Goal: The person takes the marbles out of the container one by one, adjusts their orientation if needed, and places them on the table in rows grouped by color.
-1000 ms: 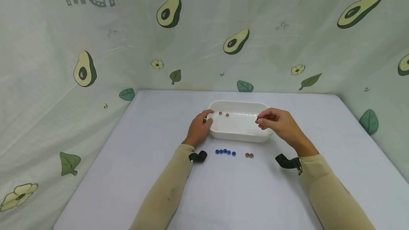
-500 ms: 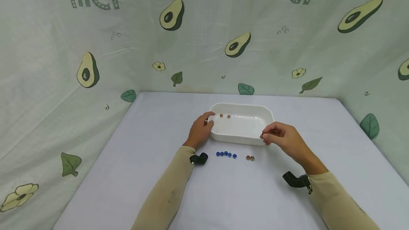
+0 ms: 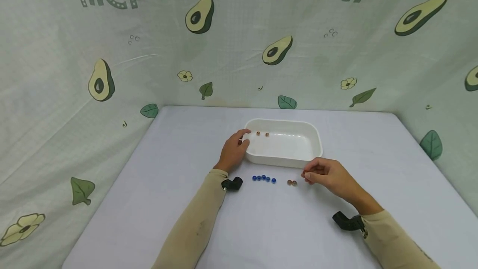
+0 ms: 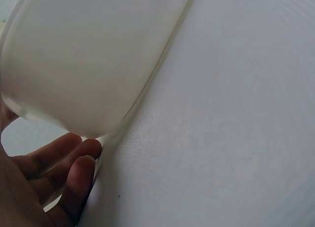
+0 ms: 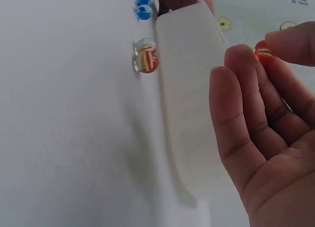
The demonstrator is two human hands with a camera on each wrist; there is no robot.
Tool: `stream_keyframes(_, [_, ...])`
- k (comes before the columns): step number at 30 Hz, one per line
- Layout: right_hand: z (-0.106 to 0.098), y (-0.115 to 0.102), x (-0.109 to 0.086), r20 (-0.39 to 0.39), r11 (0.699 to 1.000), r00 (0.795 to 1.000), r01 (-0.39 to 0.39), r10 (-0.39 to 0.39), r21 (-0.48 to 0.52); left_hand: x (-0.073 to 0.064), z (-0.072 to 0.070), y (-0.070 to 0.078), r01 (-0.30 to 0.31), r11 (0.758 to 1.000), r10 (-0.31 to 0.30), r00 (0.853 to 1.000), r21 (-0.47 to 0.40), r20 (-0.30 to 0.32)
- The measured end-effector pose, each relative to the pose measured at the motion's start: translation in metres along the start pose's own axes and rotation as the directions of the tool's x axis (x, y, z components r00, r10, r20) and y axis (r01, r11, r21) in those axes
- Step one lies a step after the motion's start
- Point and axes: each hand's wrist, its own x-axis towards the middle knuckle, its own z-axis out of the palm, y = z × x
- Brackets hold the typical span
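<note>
My right hand [image 3: 328,177] pinches an orange swirled marble [image 5: 265,53] between thumb and index finger, above the table just in front of the tray's near right corner. Across the table, my left hand [image 3: 232,150] holds the left end of a white rectangular tray [image 3: 284,162], and its fingertips [image 4: 81,170] touch the tray's wall low down. Inside the tray, two amber marbles [image 3: 267,135] lie toward the left. Before it sit several blue marbles [image 3: 263,177] in a row, with two orange-brown marbles [image 3: 292,182] to their right, close to my right hand.
A white table [image 3: 231,235] bears everything. Behind and beside it hangs a pale green cloth [image 3: 231,53] printed with avocados and leaves. Dark wrist mounts [image 3: 232,184] sit at both sleeve cuffs.
From over the tray's right side, my right hand has moved toward me and down past its near wall, still pinching the marble. The left hand and the tray have stayed in place.
</note>
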Motion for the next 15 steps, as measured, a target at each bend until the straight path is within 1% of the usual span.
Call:
stream_keyframes(6, [0.005,0.014,0.004,0.055,0.995,0.997,-0.057,0.062,-0.082,0.001,0.000,-0.002,-0.001,1.000,0.001,1.000,0.000,-0.003])
stream_keyframes(15, [0.008,0.025,0.006,0.068,0.985,0.993,-0.089,0.100,-0.150,0.000,-0.001,0.000,0.005,1.000,-0.005,1.000,-0.013,0.004])
